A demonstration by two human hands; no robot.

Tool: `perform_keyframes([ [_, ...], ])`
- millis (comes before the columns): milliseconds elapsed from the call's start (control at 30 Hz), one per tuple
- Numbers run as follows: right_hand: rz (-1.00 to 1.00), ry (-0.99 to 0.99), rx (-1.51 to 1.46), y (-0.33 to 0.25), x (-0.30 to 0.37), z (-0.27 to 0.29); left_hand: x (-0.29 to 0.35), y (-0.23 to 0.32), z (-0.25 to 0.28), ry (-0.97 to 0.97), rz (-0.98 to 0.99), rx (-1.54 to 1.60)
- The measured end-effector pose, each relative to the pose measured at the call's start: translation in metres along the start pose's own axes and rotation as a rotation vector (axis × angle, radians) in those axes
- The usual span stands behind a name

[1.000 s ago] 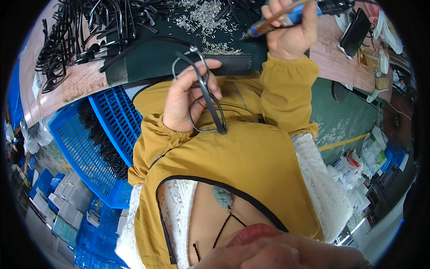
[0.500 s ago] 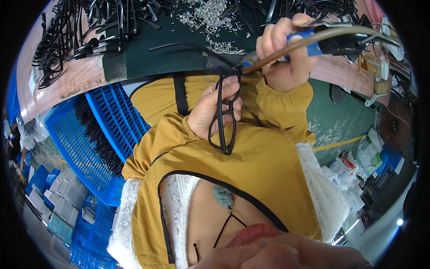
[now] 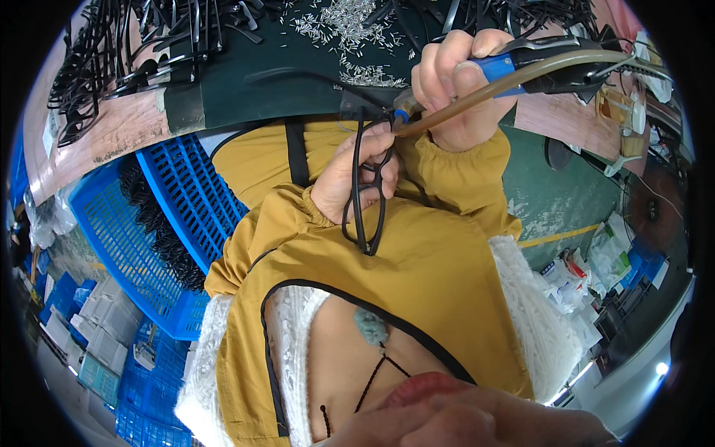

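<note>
We work over a dark green bench mat (image 3: 246,82) at the far side of the scene, its near edge just beyond our two hands. Left of us and lower sits a blue slatted crate (image 3: 130,238), with black frame parts heaped in it. On the far left of the mat lies a tangle of black spectacle frames (image 3: 112,52); far centre, a scatter of small silver pins (image 3: 346,26). Our yellow sleeves (image 3: 417,253) fill the middle. The right hand (image 3: 454,89) is clenched around a blue-handled powered driver (image 3: 506,63), thumb on top, with a brown hose running off to the right. The left hand (image 3: 346,175) grips a black spectacle frame (image 3: 369,186), fingers closed about its upper rim, the frame hanging down toward us in front of the sleeve. The driver tip (image 3: 402,115) meets the frame at its upper corner, just near the mat edge; whether a pin is seated there we cannot tell, the spot being too small. Our judgement for doing this well: keep the frame pinched firmly close to the hinge so it cannot twist, hold the driver in line with the hinge hole, not slanted, and press lightly so the tip does not skid onto the rim or the left fingers.
</note>
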State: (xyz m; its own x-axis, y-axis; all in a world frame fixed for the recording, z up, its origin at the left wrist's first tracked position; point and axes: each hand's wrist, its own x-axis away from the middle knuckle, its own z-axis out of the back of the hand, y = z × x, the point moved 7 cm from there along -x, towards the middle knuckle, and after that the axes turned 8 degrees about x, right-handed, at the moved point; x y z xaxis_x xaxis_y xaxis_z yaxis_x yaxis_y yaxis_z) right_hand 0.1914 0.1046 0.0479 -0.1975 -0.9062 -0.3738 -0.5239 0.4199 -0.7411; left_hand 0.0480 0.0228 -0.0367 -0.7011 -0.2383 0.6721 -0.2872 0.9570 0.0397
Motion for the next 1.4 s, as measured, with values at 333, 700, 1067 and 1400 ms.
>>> perform_keyframes([
  [333, 0.175, 0.275, 0.195, 0.006, -0.060, 0.045, 0.034, 0.052, -0.010, -0.256, -0.239, 0.018],
  [700, -0.024, 0.082, -0.027, -0.001, -0.055, 0.021, 0.047, 0.061, -0.062, -0.081, -1.415, -0.948],
  [1067, -0.068, 0.048, 0.052, -0.005, -0.039, 0.025, 0.054, 0.040, -0.040, -0.090, -1.227, -1.221],
  [1400, -0.120, 0.105, 0.116, 0.001, -0.035, 0.020, 0.051, 0.038, -0.032, -0.129, -1.293, -1.278],
])
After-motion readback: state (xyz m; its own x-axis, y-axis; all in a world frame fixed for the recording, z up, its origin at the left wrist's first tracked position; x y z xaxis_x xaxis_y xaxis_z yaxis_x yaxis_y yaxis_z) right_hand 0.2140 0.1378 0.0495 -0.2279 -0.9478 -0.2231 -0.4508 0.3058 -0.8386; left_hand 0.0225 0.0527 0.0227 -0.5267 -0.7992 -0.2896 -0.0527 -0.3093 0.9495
